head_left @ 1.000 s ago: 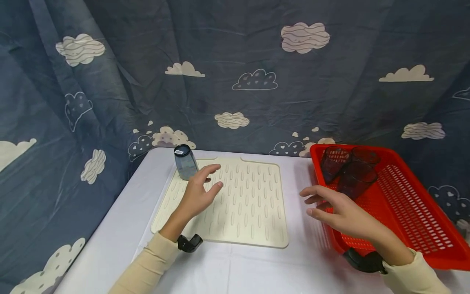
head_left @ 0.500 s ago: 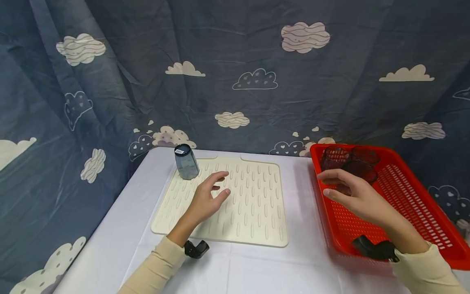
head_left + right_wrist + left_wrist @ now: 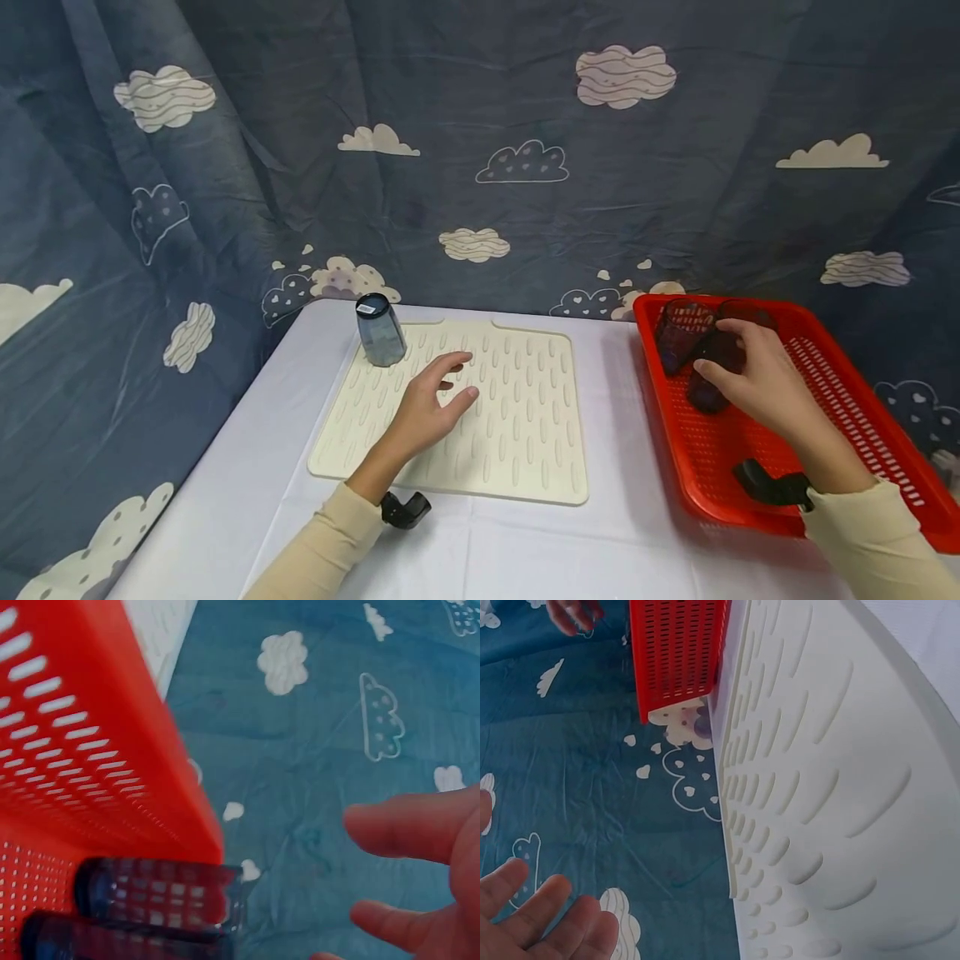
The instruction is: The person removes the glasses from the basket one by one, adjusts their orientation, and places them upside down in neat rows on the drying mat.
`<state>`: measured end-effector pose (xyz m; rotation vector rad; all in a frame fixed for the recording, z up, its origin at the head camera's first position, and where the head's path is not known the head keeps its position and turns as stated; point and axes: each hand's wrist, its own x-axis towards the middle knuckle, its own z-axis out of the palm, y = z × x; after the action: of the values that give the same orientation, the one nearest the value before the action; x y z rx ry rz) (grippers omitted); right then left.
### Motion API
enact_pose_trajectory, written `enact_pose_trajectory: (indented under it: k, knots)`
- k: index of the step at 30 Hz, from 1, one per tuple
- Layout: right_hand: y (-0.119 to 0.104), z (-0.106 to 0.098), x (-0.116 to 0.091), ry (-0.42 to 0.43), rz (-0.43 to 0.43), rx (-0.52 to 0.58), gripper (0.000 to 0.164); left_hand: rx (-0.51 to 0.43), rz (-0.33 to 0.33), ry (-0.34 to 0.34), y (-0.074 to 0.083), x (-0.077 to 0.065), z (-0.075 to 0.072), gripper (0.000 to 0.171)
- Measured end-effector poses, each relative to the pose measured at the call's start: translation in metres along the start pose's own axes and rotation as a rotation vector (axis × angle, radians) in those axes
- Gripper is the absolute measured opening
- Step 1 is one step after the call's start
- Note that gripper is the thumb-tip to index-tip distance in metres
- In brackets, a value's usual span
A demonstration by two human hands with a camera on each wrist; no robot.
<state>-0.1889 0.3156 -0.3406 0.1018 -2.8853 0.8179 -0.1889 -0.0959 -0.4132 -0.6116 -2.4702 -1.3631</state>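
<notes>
Over the red basket (image 3: pixel 677 450), my right hand (image 3: pixel 768 383) reaches to the nearest dark glass (image 3: pixel 707 395), with thumb and fingers spread apart about its upper part. In the right wrist view the fingers (image 3: pixel 409 825) stand apart from the glasses (image 3: pixel 161 896); contact cannot be told. Another tinted glass (image 3: pixel 678 337) leans at the basket's left, and a third is partly hidden behind my fingers. My left hand (image 3: pixel 431 410) hovers above the cream ridged mat (image 3: pixel 517 442), fingers relaxed, holding nothing. A blue-grey glass (image 3: pixel 382 337) stands upside down on the mat's far left corner.
A white cloth covers the table (image 3: pixel 510 542). Behind and to the left hangs a dark blue curtain (image 3: pixel 480 92) with cloud prints. The basket's raised red walls surround the glasses at the table's right side.
My right hand has moved right and away from me, from beside the basket's left rim to the nearest glass inside. The left hand has shifted slightly right and back toward me over the mat.
</notes>
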Motion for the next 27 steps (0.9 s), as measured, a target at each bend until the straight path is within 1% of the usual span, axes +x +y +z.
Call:
enact_pose_trajectory:
  k: [4,11,16,21,27]
  knots:
    - [0.009,0.005,0.007,-0.039,0.040,-0.069,0.076,0.009,-0.023,-0.008,-0.001,-0.002,-0.001,0.047]
    - [0.020,0.009,0.011,-0.052,0.112,-0.107,0.082,-0.010,-0.035,-0.047,-0.003,-0.002,-0.002,0.049]
    - [0.023,0.009,0.016,-0.050,0.155,-0.108,0.086,-0.009,-0.026,-0.046,-0.003,-0.002,-0.001,0.049]
    - [0.028,0.007,0.021,-0.039,0.181,-0.113,0.086,-0.019,-0.002,-0.045,-0.002,-0.002,0.002,0.049]
    - [0.035,0.003,0.026,-0.035,0.180,-0.127,0.086,-0.058,0.017,-0.044,0.001,0.001,0.006,0.050]
